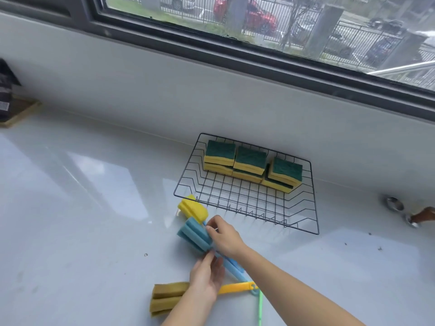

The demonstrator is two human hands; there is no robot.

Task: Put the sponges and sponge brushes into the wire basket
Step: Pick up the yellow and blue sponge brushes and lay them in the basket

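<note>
The black wire basket (303,222) stands by the wall with several green-and-yellow sponges (250,161) stacked along its far side. In front of its left corner lie a yellow sponge brush (193,209) and a blue sponge brush (194,236). My right hand (226,238) has its fingers closed on the blue brush at the top edge of its foam head. My left hand (206,276) lies flat with fingers apart, fingertips touching the lower end of that head. A third brush with an olive-yellow head (166,300) and a yellow handle lies nearest me, partly under my left wrist.
Light blue handles (233,267) and a green handle (260,307) run toward the lower right on the white counter (82,220). A metal fitting (394,204) sits at the right, a wooden board (16,114) at the far left, and a window above the wall.
</note>
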